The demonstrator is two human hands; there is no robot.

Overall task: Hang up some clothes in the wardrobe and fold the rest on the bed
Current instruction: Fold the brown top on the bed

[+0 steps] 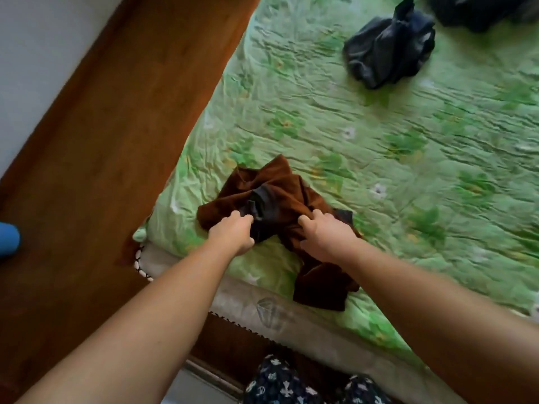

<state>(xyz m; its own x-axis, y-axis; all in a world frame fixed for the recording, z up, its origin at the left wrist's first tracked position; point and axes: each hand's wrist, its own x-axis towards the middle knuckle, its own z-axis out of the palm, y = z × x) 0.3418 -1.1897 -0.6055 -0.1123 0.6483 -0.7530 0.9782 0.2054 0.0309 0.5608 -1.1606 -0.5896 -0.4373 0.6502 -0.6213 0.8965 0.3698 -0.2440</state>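
Note:
A crumpled brown garment (280,188) with a dark lining lies near the corner of the bed (408,158), which has a green flowered cover. My left hand (233,231) grips the dark part of it at the left. Just to the right, my right hand (323,237) pinches the brown cloth. One end of the garment (320,290) trails toward the bed's near edge. Farther back on the bed sits a bunched dark blue garment (388,51).
Another dark pile (484,10) lies at the bed's top right corner. A brown wooden bed frame (116,126) runs along the left side. A blue object (8,239) shows at the left edge. My patterned trousers (280,383) are at the bottom.

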